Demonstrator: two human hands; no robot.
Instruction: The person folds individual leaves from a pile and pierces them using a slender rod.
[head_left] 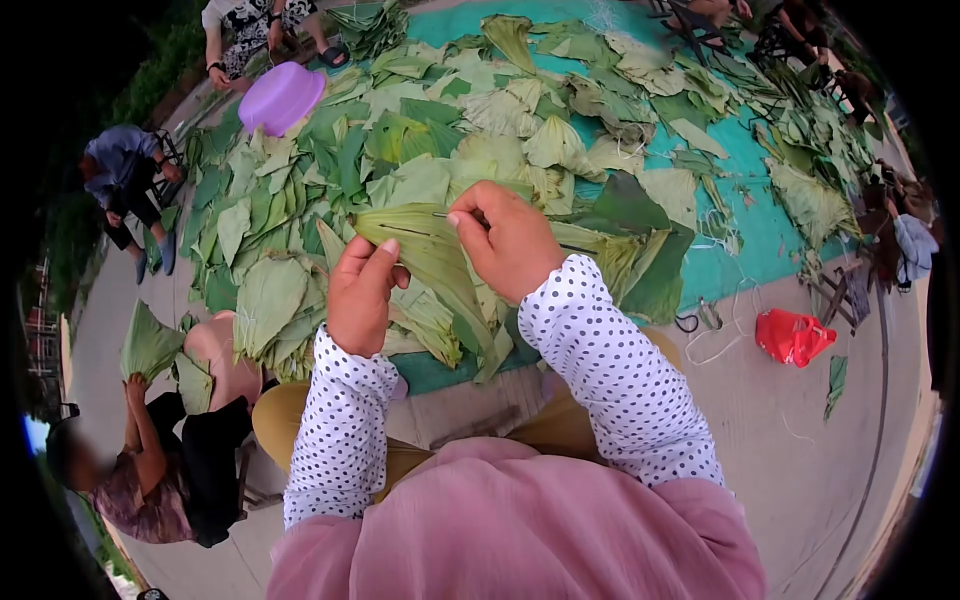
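My left hand (365, 292) pinches the left edge of a folded green leaf (425, 250), thumb on top. Closed around a thin dark needle-like tool (441, 214), my right hand (507, 240) is at the leaf's upper edge, just right of my left hand. The leaf hangs down between both hands, with small dark slits on its surface. Behind my right hand lies a darker green leaf (640, 235). A broad pile of leaves (490, 115) spreads beneath and beyond my hands.
A teal sheet (740, 255) lies under the leaves. A purple basin (281, 98) stands at the upper left, a pink basin (212, 350) at the left, a red bag (792, 337) at the right. Several people sit around, one at the lower left (150, 470) holding a leaf.
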